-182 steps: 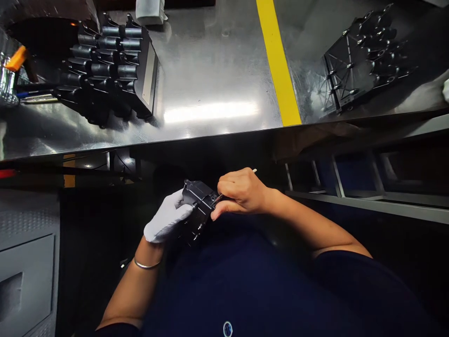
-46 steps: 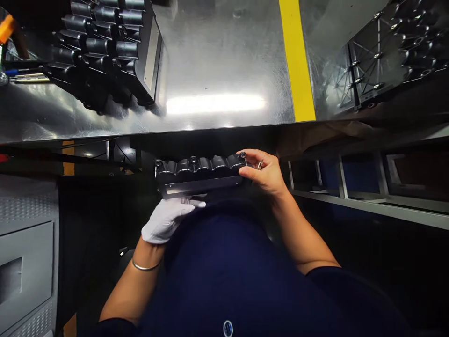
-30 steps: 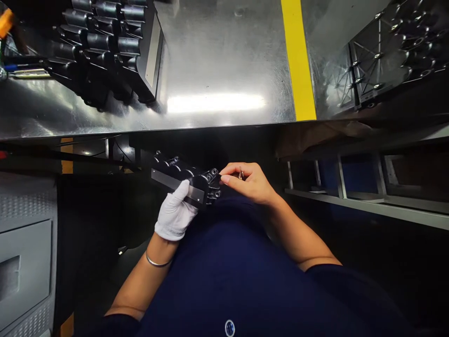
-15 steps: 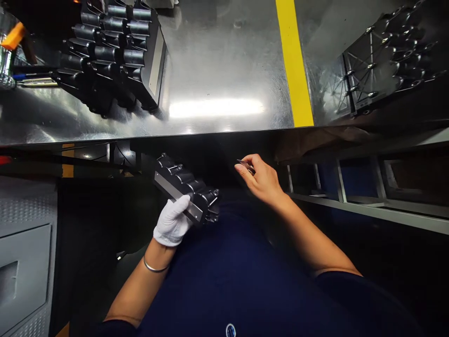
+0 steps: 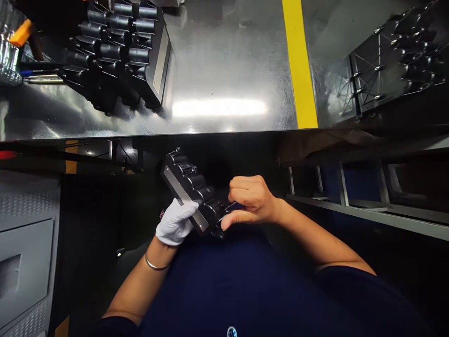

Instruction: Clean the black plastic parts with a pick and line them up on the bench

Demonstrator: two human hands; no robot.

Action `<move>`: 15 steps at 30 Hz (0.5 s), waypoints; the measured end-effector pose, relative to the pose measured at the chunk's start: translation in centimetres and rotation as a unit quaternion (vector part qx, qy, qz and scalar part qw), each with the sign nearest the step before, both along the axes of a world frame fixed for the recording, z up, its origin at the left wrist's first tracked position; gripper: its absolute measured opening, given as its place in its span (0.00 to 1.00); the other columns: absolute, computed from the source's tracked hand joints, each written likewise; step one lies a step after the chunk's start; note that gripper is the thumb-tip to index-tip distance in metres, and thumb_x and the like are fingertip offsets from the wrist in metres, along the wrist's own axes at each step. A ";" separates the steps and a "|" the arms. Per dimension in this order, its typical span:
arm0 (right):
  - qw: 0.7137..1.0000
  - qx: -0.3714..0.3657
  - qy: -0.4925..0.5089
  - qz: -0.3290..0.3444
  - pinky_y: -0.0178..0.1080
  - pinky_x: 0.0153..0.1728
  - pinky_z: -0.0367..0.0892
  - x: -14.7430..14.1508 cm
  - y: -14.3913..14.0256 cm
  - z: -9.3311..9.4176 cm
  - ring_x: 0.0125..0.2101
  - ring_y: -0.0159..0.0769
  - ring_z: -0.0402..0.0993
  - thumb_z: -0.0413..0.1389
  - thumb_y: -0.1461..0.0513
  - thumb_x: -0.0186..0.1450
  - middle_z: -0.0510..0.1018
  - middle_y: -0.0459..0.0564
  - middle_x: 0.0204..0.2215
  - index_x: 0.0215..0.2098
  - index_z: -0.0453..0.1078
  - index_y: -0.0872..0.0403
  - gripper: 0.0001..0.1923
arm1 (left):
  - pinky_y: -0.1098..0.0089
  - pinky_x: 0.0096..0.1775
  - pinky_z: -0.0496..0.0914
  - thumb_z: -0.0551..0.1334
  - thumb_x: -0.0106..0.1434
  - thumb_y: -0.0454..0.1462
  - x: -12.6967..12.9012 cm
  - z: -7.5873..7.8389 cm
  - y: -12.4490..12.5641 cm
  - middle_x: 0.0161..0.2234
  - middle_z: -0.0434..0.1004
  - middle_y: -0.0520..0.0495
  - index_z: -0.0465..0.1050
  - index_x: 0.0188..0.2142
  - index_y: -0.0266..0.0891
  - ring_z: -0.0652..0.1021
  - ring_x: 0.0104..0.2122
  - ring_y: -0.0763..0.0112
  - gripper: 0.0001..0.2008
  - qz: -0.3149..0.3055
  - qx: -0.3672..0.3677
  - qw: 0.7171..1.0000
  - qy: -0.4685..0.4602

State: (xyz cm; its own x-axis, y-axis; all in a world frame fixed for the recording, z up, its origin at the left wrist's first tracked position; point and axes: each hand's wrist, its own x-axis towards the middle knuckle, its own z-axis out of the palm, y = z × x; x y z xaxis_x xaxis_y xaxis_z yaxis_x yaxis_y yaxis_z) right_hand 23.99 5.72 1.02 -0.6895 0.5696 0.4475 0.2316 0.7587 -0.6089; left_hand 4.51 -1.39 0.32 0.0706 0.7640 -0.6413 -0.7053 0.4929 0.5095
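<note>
Above on the steel table (image 5: pixel 224 61): stacked black parts (image 5: pixel 119 51) at left, a yellow stripe (image 5: pixel 298 65), another black part (image 5: pixel 389 61) at right. Below the edge, gloved left hand (image 5: pixel 175 224) gripping a ribbed black part (image 5: pixel 191 192); right hand (image 5: pixel 252 199), apart half a second ago, now against its near end, fingers pinching a thin tool (image 5: pixel 229 206). No legible writing.

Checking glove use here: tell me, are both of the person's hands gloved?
No: only the left hand wears a white glove; the right hand, bare, works at the end of the black part.
</note>
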 end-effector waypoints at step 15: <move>0.996 -0.017 0.023 -0.083 0.32 0.25 0.58 0.2 0.7 -0.2 0.21 0.28 0.62 0.43 0.57 0.73 0.68 0.45 0.20 0.28 0.67 0.55 0.20 | 0.72 0.45 0.77 0.54 0.67 0.30 0.8 1.1 0.9 0.32 0.82 0.49 0.77 0.40 0.39 0.82 0.36 0.70 0.12 0.065 -0.165 0.978 -0.113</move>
